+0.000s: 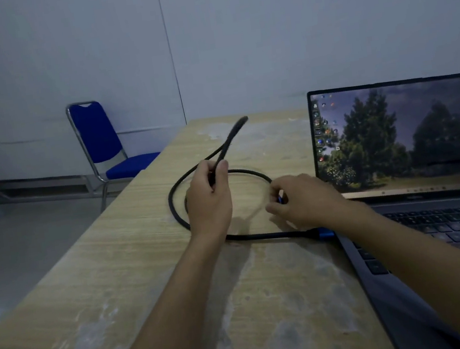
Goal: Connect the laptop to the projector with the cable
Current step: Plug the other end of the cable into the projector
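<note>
1. Black round cable (175,211) lies looped on the pale wooden table (119,276); its blue-collared plug (325,233) touches the grey open laptop (407,239) at the left edge.
2. Our left hand (208,197) grips a raised fold of cable pointing toward the far edge.
3. Our right hand (302,200), nearer the laptop, pinches a second blue plug (280,199).
4. We see no projector.
</note>
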